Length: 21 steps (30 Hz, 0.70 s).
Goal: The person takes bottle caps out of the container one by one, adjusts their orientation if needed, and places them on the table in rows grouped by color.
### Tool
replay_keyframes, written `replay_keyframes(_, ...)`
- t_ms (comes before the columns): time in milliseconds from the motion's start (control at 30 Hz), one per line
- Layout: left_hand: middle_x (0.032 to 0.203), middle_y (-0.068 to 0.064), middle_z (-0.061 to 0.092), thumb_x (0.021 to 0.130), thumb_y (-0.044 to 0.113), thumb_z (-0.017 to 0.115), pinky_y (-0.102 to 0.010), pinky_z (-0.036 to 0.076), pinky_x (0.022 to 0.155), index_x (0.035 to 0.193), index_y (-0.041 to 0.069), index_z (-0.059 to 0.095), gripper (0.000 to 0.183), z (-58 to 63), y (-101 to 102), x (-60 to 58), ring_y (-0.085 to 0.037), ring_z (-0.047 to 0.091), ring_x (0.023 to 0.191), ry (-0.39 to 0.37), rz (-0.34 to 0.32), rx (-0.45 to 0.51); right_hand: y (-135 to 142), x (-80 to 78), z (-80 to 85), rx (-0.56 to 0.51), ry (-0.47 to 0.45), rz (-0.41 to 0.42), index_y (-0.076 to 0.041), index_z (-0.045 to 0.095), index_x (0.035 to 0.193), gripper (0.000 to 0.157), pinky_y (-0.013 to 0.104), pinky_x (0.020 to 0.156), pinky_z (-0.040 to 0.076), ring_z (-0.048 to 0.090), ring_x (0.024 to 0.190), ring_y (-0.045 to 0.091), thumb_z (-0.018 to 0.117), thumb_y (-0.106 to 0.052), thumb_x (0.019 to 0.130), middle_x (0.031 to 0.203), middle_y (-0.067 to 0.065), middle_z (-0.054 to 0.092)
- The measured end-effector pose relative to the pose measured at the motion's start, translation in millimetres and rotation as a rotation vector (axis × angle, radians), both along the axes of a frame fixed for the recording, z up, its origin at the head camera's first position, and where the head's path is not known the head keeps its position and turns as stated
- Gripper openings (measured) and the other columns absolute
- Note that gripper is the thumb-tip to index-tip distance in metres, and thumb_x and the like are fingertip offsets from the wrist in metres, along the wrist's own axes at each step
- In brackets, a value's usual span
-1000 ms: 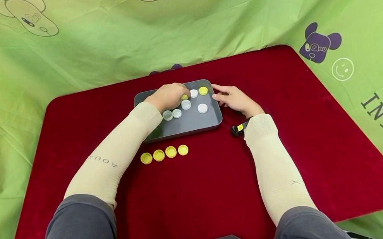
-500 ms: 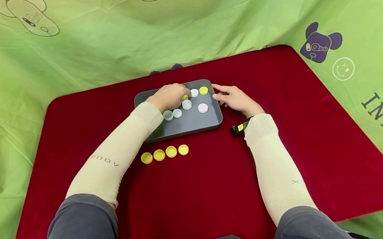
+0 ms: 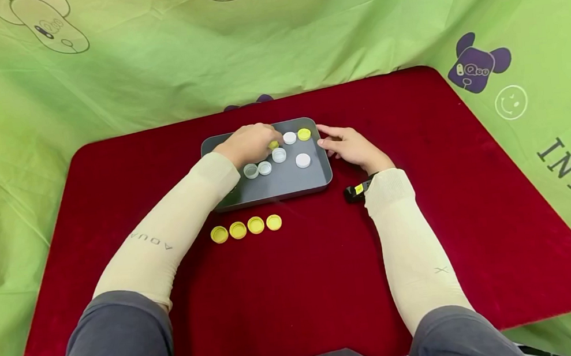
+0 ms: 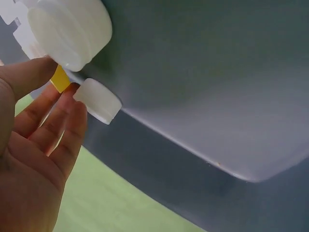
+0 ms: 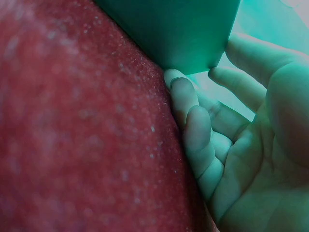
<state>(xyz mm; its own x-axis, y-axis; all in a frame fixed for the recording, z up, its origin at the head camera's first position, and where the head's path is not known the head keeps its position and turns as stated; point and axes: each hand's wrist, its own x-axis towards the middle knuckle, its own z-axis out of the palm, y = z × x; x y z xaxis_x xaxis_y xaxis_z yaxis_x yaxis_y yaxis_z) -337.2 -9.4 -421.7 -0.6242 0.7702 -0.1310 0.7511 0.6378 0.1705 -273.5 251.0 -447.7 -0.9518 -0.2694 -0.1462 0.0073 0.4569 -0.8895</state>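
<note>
My left hand (image 3: 248,143) reaches into the grey tray (image 3: 292,187). Its thumb and fingertips pinch a yellow bottle cap (image 4: 60,79), which stands on edge between them in the left wrist view. Right by those fingers are a white cap (image 4: 98,101) and a larger, paler cap (image 4: 72,34). At the tray's right wall is my right hand (image 3: 352,146). Its thumb and forefinger touch the wall near the corner, while the other fingers bend loosely beside it in the right wrist view. Part of the tray is hidden behind my left hand and sleeve.
Inside the tray lie another yellow cap (image 3: 304,134), two white caps including one in front (image 3: 303,160), and several translucent caps such as this one (image 3: 279,155). A row of yellow caps (image 3: 237,230) lies on the red tablecloth (image 3: 327,278). Green cloth (image 3: 301,31) hangs behind.
My left hand has shifted very slightly left, and a little more of the yellow cap shows at its fingertips. The right hand and tray look the same.
</note>
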Motion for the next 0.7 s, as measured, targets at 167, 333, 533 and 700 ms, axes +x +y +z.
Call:
replay_keyframes(167,0.119,-0.004,0.062,0.091,0.001,0.062,-0.039,0.044,0.094,0.121,0.014,0.069,0.033,3.3,-4,2.3,-0.02,0.056,0.111,0.006,-0.013,0.031,6,-10.6,-19.9,0.004,0.016,-0.014,-0.023,0.042,0.149,0.054,0.033,0.074,0.046,0.062,0.086,0.027,0.06,-0.03,0.098,0.107,0.013,0.068)
replay_keyframes(333,0.118,-0.005,0.062,0.092,0.002,0.061,-0.039,0.046,0.091,0.122,0.013,0.068,0.033,9.4,-10,7.4,-0.02,0.056,0.109,0.0,-0.007,0.052,6,-10.2,-18.7,0.013,0.011,-0.005,-0.023,0.041,0.15,0.055,0.033,0.075,0.046,0.062,0.087,0.028,0.059,-0.032,0.098,0.108,0.012,0.068)
replay_keyframes(533,0.122,-0.006,0.061,0.092,0.003,0.06,-0.04,0.047,0.09,0.122,0.012,0.068,0.032,11.8,-15,11.9,-0.021,0.057,0.111,0.029,-0.009,0.068,7,-10.5,-18.3,0.012,0.015,-0.009,-0.024,0.042,0.149,0.054,0.033,0.073,0.046,0.062,0.086,0.027,0.06,-0.031,0.098,0.108,0.013,0.067)
replay_keyframes(700,0.121,-0.006,0.061,0.092,0.003,0.06,-0.04,0.047,0.09,0.121,0.012,0.069,0.031,14.0,-20,18.7,-0.021,0.057,0.111,0.048,-0.006,0.106,5,-9.9,-17.4,0.018,0.014,-0.013,-0.024,0.042,0.149,0.054,0.032,0.073,0.046,0.062,0.086,0.026,0.06,-0.031,0.098,0.106,0.012,0.068)
